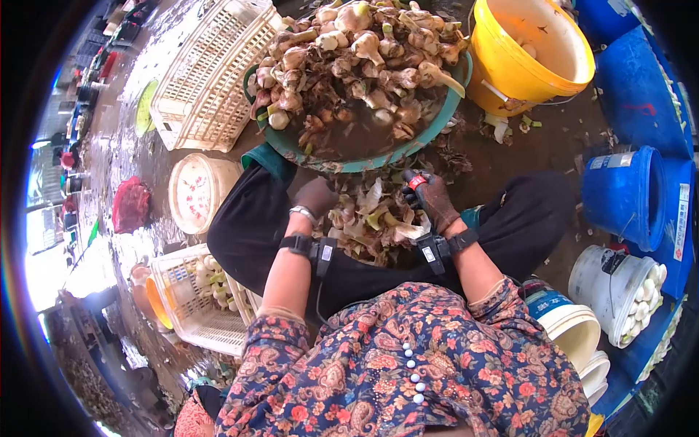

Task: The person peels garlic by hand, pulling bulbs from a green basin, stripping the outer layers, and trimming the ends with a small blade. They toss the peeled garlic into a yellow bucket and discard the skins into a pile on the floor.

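Observation:
My left hand point(315, 198), in a dark glove, is closed above the left side of a pile of peelings point(375, 218) between my legs; what it holds, if anything, is hidden. At the right of that pile, my right hand point(435, 198), gloved too, has its fingers wrapped round a small tool with a red handle point(416, 182). Just beyond both hands stands a wide green basin point(357, 166) heaped with unpeeled garlic bulbs point(368, 47), with brownish water at its near side.
A yellow bucket point(502, 65) stands right of the basin. White crates point(207, 80) and a round white tub point(196, 193) are on the left. At right are a blue bucket point(619, 193) and a white bucket point(601, 288) holding peeled garlic point(644, 302).

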Demonstrator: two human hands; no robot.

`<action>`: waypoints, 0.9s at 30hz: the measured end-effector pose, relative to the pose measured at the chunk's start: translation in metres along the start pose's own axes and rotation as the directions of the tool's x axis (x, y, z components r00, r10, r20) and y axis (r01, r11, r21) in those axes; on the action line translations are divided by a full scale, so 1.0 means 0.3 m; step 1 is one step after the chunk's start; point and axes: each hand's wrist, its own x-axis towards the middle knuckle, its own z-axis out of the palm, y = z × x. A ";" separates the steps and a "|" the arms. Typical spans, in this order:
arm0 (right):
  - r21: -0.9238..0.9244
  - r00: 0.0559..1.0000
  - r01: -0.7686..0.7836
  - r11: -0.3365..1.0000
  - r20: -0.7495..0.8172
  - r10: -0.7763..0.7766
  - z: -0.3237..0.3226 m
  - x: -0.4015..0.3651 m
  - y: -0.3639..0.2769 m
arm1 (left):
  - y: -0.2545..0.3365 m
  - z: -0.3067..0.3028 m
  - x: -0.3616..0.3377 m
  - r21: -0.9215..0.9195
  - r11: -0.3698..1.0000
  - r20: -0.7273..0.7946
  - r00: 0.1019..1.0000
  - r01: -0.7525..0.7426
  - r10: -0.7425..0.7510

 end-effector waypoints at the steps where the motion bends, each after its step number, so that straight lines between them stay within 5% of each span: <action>1: 0.003 1.000 -0.005 1.000 0.007 0.005 0.009 -0.002 -0.005 | 0.003 0.007 0.011 0.091 0.995 0.047 0.998 0.047 -0.051; 6: -0.122 0.993 0.118 0.985 0.016 -0.117 0.007 0.021 0.043 | -0.054 0.160 0.132 0.213 0.974 0.312 0.950 -0.077 0.007; 8: -0.143 0.995 0.101 0.985 0.022 -0.099 0.000 0.020 0.030 | -0.125 0.330 0.226 0.433 0.883 0.417 0.909 -0.180 -0.019; 11: -0.115 0.998 0.062 0.991 0.018 -0.060 -0.013 0.011 0.017 | 0.076 0.141 0.055 0.314 0.926 0.399 0.914 -0.210 0.072; 12: -0.056 0.999 0.034 0.998 0.012 -0.034 -0.004 0.011 0.016 | 0.018 0.191 0.088 0.328 0.925 0.294 0.951 -0.194 0.095; 14: -0.053 0.999 0.034 0.998 0.039 -0.032 0.005 -0.014 -0.014 | 0.092 0.000 0.006 0.221 0.975 0.148 0.989 -0.036 0.002; 17: -0.048 0.995 0.028 0.998 0.097 -0.024 0.018 -0.013 -0.021 | 0.062 -0.250 -0.137 0.123 0.992 -0.172 0.985 -0.010 0.031; 19: -0.099 0.998 0.038 0.994 0.059 -0.033 0.016 -0.020 -0.024 | 0.038 -0.456 -0.308 -0.043 0.993 -0.375 0.923 -0.110 0.087; 20: -0.098 0.998 0.041 0.994 0.050 -0.036 0.017 -0.023 -0.026 | -0.067 -0.490 -0.327 0.253 0.961 -0.508 0.829 -0.115 0.233; 21: -0.055 0.999 0.037 0.998 0.038 -0.035 0.021 -0.026 -0.028 | -0.264 -0.493 -0.303 0.245 0.967 -0.691 0.686 -0.075 0.228; 22: -0.010 0.999 0.036 0.999 0.020 -0.036 0.020 -0.027 -0.029 | -0.459 -0.563 -0.268 -0.022 0.984 -0.547 0.822 0.176 -0.159; 23: -0.026 0.999 0.041 0.999 0.020 -0.040 0.015 -0.021 -0.020 | -0.465 -0.629 -0.312 -0.071 0.903 -0.550 0.739 0.423 -0.389; 24: -0.048 0.998 0.048 0.998 0.038 -0.046 0.007 -0.012 -0.005 | -0.551 -0.668 -0.315 0.138 0.836 -0.585 0.725 0.530 -0.363; 25: -0.107 0.992 0.127 0.986 0.025 -0.125 0.004 0.002 0.019 | -0.436 -0.706 -0.389 0.190 0.782 -0.597 0.702 0.593 -0.388; 27: -0.164 0.979 0.202 0.966 -0.006 -0.206 0.008 0.033 0.064 | -0.475 -0.705 -0.337 0.127 0.828 -0.725 0.621 0.546 -0.298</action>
